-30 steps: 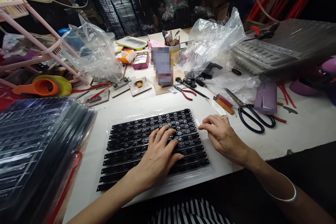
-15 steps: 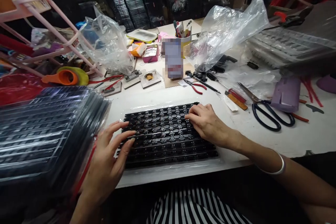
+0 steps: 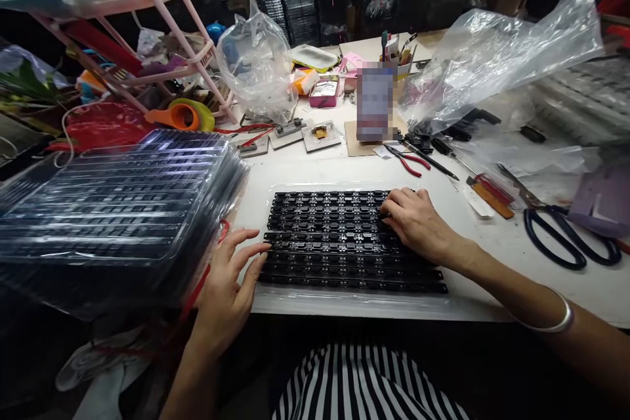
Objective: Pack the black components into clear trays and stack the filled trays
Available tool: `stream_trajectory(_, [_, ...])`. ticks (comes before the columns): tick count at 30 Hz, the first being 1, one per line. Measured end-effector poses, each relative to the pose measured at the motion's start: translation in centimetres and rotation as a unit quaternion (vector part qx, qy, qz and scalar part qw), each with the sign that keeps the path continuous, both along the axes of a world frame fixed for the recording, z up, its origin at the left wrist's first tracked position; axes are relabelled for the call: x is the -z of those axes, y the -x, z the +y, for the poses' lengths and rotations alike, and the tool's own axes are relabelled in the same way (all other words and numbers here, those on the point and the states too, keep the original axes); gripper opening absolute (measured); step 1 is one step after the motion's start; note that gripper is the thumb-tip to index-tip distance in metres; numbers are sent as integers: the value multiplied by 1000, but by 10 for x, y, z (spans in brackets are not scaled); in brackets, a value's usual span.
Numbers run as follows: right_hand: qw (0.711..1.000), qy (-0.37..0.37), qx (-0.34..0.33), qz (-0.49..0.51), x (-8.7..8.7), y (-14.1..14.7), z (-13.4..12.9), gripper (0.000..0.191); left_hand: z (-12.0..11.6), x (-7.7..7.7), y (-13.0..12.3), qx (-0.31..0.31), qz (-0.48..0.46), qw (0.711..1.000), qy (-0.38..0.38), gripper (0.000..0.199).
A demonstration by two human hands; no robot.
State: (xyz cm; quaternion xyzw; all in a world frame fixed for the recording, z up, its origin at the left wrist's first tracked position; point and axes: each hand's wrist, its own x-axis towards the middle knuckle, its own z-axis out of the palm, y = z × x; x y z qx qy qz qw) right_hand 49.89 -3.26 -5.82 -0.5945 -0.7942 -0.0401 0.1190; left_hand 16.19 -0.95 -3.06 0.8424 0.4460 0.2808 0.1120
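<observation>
Risk, black strips (image 3: 319,247): likely skewed in clear tray (image 3: 344,304) should bunched fingers push sideways.
Left hand (image 3: 224,295): left side of tray; fingers parted, tips by strips' left ends, contact unclear.
Right hand (image 3: 420,226): over tray's right side, strips beneath narrowed fingers; cannot tell whether gripping.
Pliers (image 3: 401,155): beyond tray.

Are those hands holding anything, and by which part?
It cannot be told: the right hand has its fingertips near the right ends of the black strips, the left hand near their left ends, but no grip shows clearly.
</observation>
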Motion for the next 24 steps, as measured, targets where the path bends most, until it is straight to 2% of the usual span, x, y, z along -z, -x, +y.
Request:
stream_trajectory(5, [1000, -29, -4, 1, -7, 7, -4, 14, 3, 8, 5, -17, -5, 1000, -10, 18])
stream_trajectory(9, [997, -28, -64, 40, -14, 29, -8, 17, 7, 13, 6, -7, -4, 1000, -18, 17])
stream_trajectory(14, [996, -3, -91, 14, -9, 51, -2, 13, 12, 15, 4, 5, -9, 999, -34, 18])
stream_trajectory(18, [996, 2, -90, -2, -5, 56, 1, 13, 26, 14, -10, 56, 12, 997, -56, 19])
stream_trajectory(24, [997, -11, -71, 4, -10, 56, -6, 15, 54, 18, -53, 158, 85, 978, -105, 19])
